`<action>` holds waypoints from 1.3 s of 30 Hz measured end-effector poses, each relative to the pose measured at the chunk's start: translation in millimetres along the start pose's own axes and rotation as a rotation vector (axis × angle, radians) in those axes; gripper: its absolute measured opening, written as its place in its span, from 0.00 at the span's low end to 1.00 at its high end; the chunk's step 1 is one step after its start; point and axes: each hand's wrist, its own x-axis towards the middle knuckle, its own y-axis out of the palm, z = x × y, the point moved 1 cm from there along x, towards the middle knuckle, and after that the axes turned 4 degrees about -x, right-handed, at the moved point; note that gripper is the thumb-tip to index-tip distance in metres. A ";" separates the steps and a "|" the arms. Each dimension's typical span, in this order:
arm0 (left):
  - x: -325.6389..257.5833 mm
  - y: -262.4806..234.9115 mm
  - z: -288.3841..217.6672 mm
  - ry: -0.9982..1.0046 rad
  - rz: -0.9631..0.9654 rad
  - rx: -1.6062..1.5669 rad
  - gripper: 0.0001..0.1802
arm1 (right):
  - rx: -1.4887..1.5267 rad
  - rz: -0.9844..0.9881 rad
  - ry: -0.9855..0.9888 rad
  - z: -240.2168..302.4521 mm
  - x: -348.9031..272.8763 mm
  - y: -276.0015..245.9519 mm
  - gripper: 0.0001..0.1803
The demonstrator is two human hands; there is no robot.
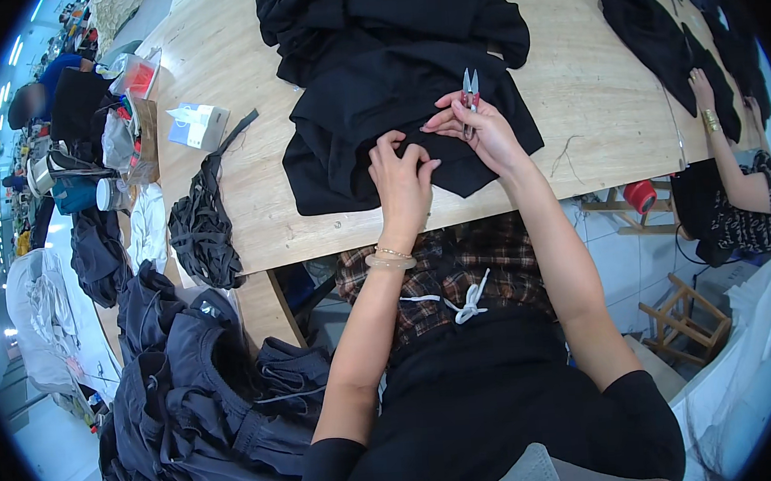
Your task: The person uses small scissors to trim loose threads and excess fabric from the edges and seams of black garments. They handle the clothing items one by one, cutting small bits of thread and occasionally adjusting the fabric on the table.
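A black garment (394, 106) lies folded on the wooden table (572, 93) in front of me. My left hand (402, 179) presses down on its near edge, fingers pinching the fabric. My right hand (476, 131) holds small thread snips (469, 92) with silver blades and a red grip, blades pointing away from me, resting over the same garment. The two hands are close together at the near hem. More black fabric (378, 9) is piled behind it.
A bundle of dark straps (201, 226) hangs over the table's left edge by a small white box (199, 126). Dark grey garments (199, 388) are heaped at lower left. Another person's arm (723, 141) rests on black cloth (657, 34) at the right. A wooden stool (686, 318) stands below.
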 end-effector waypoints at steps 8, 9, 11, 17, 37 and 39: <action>-4.8 -20.5 44.7 -0.303 -0.136 -0.755 0.11 | -0.020 0.027 0.000 -1.4 2.1 -2.9 0.14; -2.1 -23.5 29.5 -0.168 -0.062 -0.530 0.11 | -0.014 0.021 -0.002 -3.0 2.7 -6.6 0.13; -0.9 -20.9 7.0 0.046 0.026 -0.158 0.15 | -0.010 0.019 0.000 -3.4 1.8 -7.2 0.13; -6.2 -12.4 39.2 -0.161 -0.010 -0.386 0.11 | 0.002 0.021 0.007 -0.3 -0.3 0.3 0.13; -1.2 -25.8 25.4 0.087 0.145 -0.105 0.14 | 0.020 0.037 0.008 -2.1 0.5 -4.8 0.13; -2.6 -21.4 26.8 0.009 0.117 -0.180 0.11 | 0.016 0.031 0.005 -1.3 0.3 -3.8 0.13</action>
